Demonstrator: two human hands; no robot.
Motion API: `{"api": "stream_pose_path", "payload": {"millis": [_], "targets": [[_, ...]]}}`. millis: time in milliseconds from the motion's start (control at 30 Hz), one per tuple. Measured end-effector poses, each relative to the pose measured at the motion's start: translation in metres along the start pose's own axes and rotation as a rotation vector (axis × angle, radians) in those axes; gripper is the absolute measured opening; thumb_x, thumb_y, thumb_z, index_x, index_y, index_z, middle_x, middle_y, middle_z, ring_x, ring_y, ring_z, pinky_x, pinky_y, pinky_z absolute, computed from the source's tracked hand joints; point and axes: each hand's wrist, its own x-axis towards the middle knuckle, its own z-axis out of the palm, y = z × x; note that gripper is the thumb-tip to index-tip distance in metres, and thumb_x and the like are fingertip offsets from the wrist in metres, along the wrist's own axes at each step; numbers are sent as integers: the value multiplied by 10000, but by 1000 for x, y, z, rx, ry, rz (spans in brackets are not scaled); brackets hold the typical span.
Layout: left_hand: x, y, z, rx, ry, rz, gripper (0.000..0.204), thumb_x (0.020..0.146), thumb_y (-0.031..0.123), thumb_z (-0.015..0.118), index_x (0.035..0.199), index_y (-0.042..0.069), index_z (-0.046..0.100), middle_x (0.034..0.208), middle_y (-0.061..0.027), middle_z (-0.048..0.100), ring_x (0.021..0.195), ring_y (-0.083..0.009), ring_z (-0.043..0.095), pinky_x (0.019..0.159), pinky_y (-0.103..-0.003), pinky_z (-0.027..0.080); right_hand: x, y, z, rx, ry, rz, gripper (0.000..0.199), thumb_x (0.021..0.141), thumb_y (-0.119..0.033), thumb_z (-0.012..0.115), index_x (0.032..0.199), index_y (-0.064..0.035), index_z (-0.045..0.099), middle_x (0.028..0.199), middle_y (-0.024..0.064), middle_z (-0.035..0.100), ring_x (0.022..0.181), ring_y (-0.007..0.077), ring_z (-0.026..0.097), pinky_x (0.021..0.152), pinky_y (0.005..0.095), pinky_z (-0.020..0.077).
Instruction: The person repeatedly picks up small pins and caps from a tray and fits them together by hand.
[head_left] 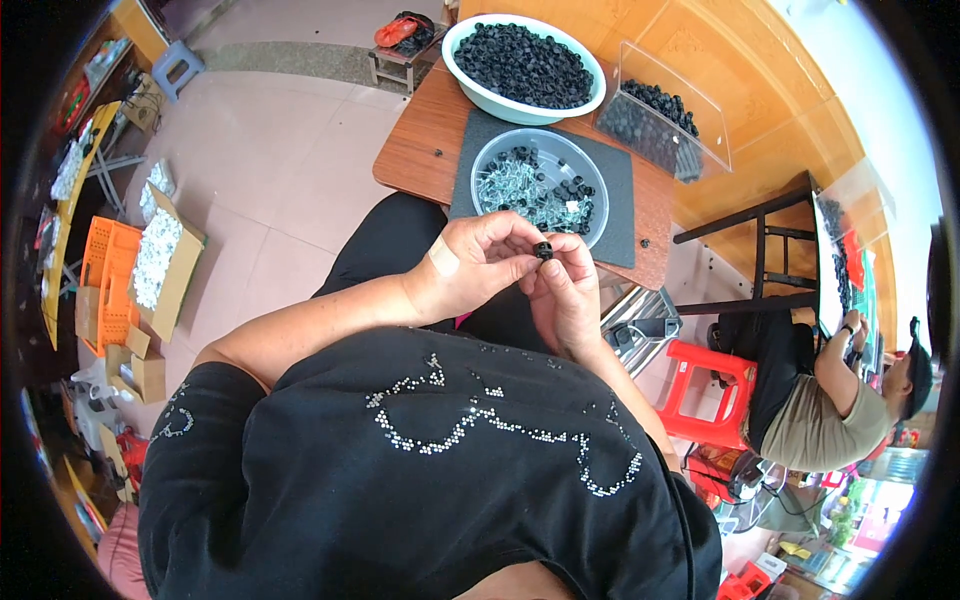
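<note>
A small round black part [543, 250] is pinched between the fingertips of both my hands, just in front of the table edge. My left hand [475, 255], with a pale plaster near the wrist, grips it from the left by thumb and fingers. From the right, the thumb and forefinger of my right hand [566, 290] close on it too. Right beyond my hands stands a clear round bowl [603, 215] holding many clear glass-like pieces and some black caps. Whether a clear piece is joined to the black part cannot be seen.
A large pale basin [465, 85] full of black caps stands at the back of the wooden table [415, 150]. Beside it is a clear box [650, 120] with more caps. The bowl rests on a dark mat [620, 190]. At right, a person [835, 410] sits near a red stool [700, 390].
</note>
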Motion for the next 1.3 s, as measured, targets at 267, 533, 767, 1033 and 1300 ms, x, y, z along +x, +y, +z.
{"api": "stream_pose_path", "payload": {"millis": [267,533,767,1033,1300], "targets": [[0,4,-3,165,-10,72,154,884,42,578,1031,-6,576,925,-53,629,837,-100,609,721,-228,502,0,-9,-1,-91,-7,7,220,816,-32,654,1006,-49,546,982,42,573,752,95,521,623,222,430],[-1,7,0,252,61,104,130,835,-19,602,959,15,620,885,-66,657,822,-110,633,722,-240,523,3,-9,-3,-138,2,-9,214,797,11,656,980,-32,554,968,37,565,768,85,524,621,211,428],[-2,2,-5,426,22,224,199,842,36,619,1040,23,609,916,-85,655,823,-118,635,694,-239,510,2,-8,-5,-263,-2,-65,178,796,25,656,936,-30,563,901,18,560,745,72,528,592,195,426],[-6,3,1,424,70,190,189,843,59,626,1021,2,596,874,-82,641,756,-103,620,662,-237,501,2,-1,-6,-391,5,-170,130,817,-9,655,894,-28,552,858,16,556,694,59,511,579,195,423],[-5,-4,9,159,57,32,241,882,-17,512,1121,-42,535,977,-83,625,872,-109,610,762,-243,505,7,0,-8,-379,26,-190,106,847,-41,632,896,-36,538,821,5,554,680,50,504,574,188,416]]}}
